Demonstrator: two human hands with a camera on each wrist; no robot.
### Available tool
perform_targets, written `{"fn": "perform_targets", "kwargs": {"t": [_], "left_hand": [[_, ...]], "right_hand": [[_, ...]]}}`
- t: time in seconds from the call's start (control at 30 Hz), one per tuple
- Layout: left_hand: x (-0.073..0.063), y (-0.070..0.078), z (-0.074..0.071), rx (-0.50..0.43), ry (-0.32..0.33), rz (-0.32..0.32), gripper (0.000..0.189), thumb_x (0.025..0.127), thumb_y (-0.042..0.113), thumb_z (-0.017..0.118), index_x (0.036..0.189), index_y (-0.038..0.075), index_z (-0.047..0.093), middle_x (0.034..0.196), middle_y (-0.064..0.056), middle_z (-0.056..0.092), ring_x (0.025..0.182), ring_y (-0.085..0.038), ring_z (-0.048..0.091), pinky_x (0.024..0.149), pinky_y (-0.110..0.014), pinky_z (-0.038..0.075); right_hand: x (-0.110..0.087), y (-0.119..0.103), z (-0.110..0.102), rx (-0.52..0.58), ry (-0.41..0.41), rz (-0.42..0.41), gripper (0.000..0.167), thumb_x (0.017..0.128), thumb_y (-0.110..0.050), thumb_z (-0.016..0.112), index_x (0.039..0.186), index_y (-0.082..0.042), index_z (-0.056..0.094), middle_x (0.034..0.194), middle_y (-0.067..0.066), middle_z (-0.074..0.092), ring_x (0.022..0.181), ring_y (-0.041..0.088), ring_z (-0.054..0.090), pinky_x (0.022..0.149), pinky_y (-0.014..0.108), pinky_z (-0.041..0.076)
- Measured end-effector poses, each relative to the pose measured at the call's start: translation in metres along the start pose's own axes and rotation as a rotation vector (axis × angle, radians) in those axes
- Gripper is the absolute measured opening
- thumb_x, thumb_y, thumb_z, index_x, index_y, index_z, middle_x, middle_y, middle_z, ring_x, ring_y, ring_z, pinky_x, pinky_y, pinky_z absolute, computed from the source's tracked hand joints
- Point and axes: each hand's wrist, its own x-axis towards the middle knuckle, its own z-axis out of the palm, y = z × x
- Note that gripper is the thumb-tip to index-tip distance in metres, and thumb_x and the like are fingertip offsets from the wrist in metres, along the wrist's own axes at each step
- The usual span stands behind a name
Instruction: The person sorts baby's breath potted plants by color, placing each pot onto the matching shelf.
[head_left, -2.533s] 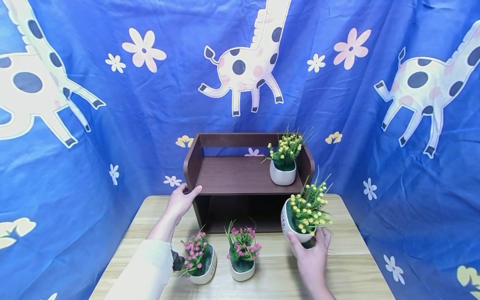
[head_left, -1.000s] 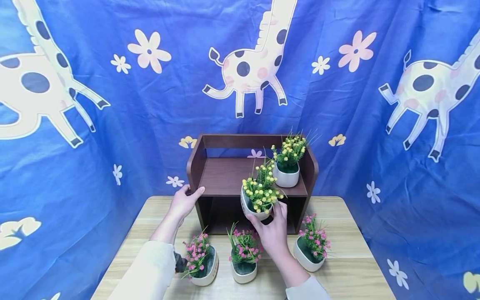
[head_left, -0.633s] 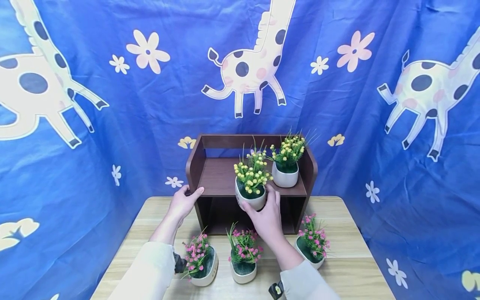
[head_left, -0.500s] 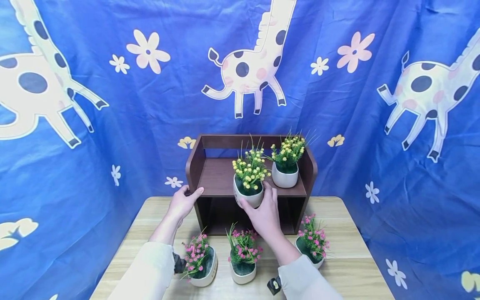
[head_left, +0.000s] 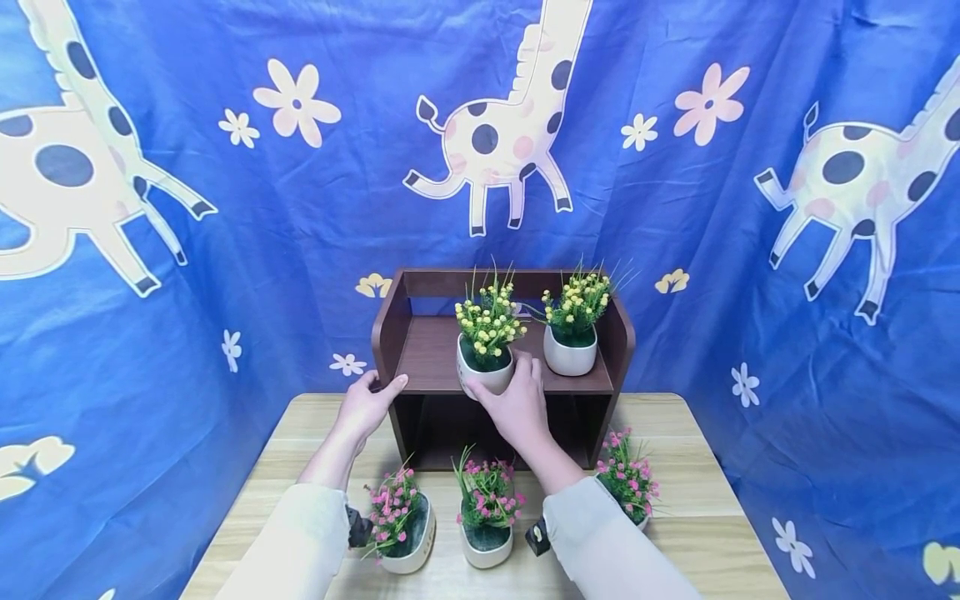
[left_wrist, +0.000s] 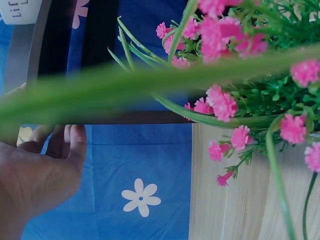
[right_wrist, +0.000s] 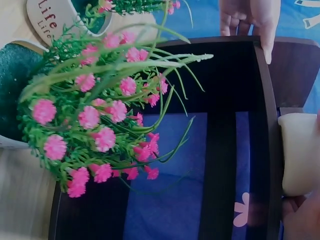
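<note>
My right hand [head_left: 519, 407] holds a white pot of yellow artificial flowers [head_left: 486, 377] at the front of the upper board of a dark brown two-tier shelf [head_left: 431, 354]. Thumb and fingers lie on either side of the pot; its base is partly hidden. In the right wrist view that pot [right_wrist: 300, 155] is at the board's edge; whether it touches is unclear. My left hand [head_left: 367, 407] grips the shelf's left end, thumb on the board's front corner. A second pot of yellow flowers [head_left: 572, 357] stands upright at the right end of the upper board.
On the wooden table [head_left: 701, 467] before the shelf stand pink-flowered white pots: one at left [head_left: 411, 557], one in the middle [head_left: 486, 552], and one at right [head_left: 630, 479], partly behind my right sleeve. A blue patterned curtain [head_left: 337, 225] surrounds the table.
My right hand has carried the yellow-flowered pot from the table's right side leftward and up to the upper board, straightening it. The right pink-flowered pot came into view. My left hand stays put.
</note>
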Motion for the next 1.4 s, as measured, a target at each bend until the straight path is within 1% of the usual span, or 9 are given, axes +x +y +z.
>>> {"fn": "perform_targets", "kwargs": {"t": [0.27, 0.47, 0.57, 0.73, 0.9, 1.0, 1.17, 1.4], "left_hand": [[0.0, -0.001, 0.0, 0.003, -0.004, -0.008, 0.061, 0.105, 0.054, 0.067, 0.137, 0.003, 0.059, 0.149, -0.029, 0.063, 0.14, -0.041, 0.057, 0.123, -0.058, 0.041], [0.0, 0.001, 0.0, 0.0, -0.012, -0.003, 0.062, 0.105, 0.053, 0.066, 0.141, 0.003, 0.057, 0.153, -0.029, 0.06, 0.145, -0.043, 0.055, 0.126, -0.06, 0.04], [0.001, 0.001, 0.0, -0.002, -0.014, -0.012, 0.063, 0.105, 0.055, 0.066, 0.14, 0.004, 0.058, 0.153, -0.029, 0.06, 0.143, -0.042, 0.055, 0.125, -0.059, 0.04], [0.002, -0.001, -0.001, 0.004, -0.014, -0.021, 0.064, 0.104, 0.058, 0.066, 0.138, 0.004, 0.058, 0.15, -0.028, 0.061, 0.14, -0.04, 0.055, 0.122, -0.059, 0.041], [0.003, -0.002, 0.0, 0.006, -0.018, -0.015, 0.066, 0.104, 0.059, 0.066, 0.138, 0.004, 0.058, 0.15, -0.028, 0.061, 0.14, -0.041, 0.055, 0.123, -0.059, 0.041], [0.003, -0.002, -0.001, 0.006, -0.015, -0.02, 0.064, 0.104, 0.058, 0.066, 0.137, 0.004, 0.059, 0.15, -0.028, 0.062, 0.14, -0.04, 0.056, 0.122, -0.058, 0.042], [0.002, -0.001, -0.001, 0.01, -0.017, -0.017, 0.064, 0.104, 0.058, 0.066, 0.137, 0.003, 0.058, 0.149, -0.028, 0.062, 0.14, -0.041, 0.056, 0.122, -0.059, 0.042], [0.001, 0.0, 0.0, 0.014, -0.011, -0.008, 0.064, 0.105, 0.057, 0.065, 0.138, 0.002, 0.058, 0.148, -0.029, 0.062, 0.139, -0.041, 0.056, 0.122, -0.059, 0.041]], "right_hand": [[0.011, -0.005, 0.013, 0.006, -0.003, 0.014, 0.089, 0.077, -0.054, 0.095, 0.142, -0.009, 0.054, 0.13, 0.016, 0.057, 0.123, 0.036, 0.058, 0.107, 0.054, 0.054], [0.017, -0.008, 0.02, 0.01, 0.004, 0.022, 0.092, 0.075, -0.052, 0.098, 0.143, -0.008, 0.053, 0.13, 0.017, 0.055, 0.123, 0.036, 0.056, 0.106, 0.053, 0.053], [0.021, -0.009, 0.024, 0.004, 0.004, 0.016, 0.093, 0.075, -0.052, 0.098, 0.144, -0.007, 0.053, 0.131, 0.017, 0.055, 0.123, 0.036, 0.055, 0.107, 0.053, 0.052], [0.027, -0.012, 0.031, -0.05, 0.0, 0.024, 0.095, 0.074, -0.055, 0.098, 0.143, -0.008, 0.052, 0.131, 0.016, 0.056, 0.122, 0.036, 0.057, 0.106, 0.054, 0.053], [0.032, -0.017, 0.036, -0.136, -0.005, 0.071, 0.096, 0.073, -0.062, 0.096, 0.142, -0.011, 0.052, 0.131, 0.012, 0.057, 0.122, 0.034, 0.063, 0.102, 0.054, 0.053], [0.034, -0.021, 0.039, -0.162, -0.008, 0.094, 0.096, 0.073, -0.063, 0.096, 0.141, -0.012, 0.051, 0.131, 0.012, 0.057, 0.122, 0.033, 0.064, 0.101, 0.055, 0.053], [0.035, -0.022, 0.043, -0.203, 0.016, 0.109, 0.097, 0.073, -0.065, 0.095, 0.14, -0.011, 0.051, 0.13, 0.012, 0.058, 0.12, 0.032, 0.065, 0.1, 0.053, 0.053], [0.035, -0.022, 0.046, -0.239, 0.05, 0.103, 0.096, 0.072, -0.065, 0.095, 0.138, -0.011, 0.051, 0.128, 0.012, 0.057, 0.116, 0.032, 0.065, 0.097, 0.05, 0.053]]}}
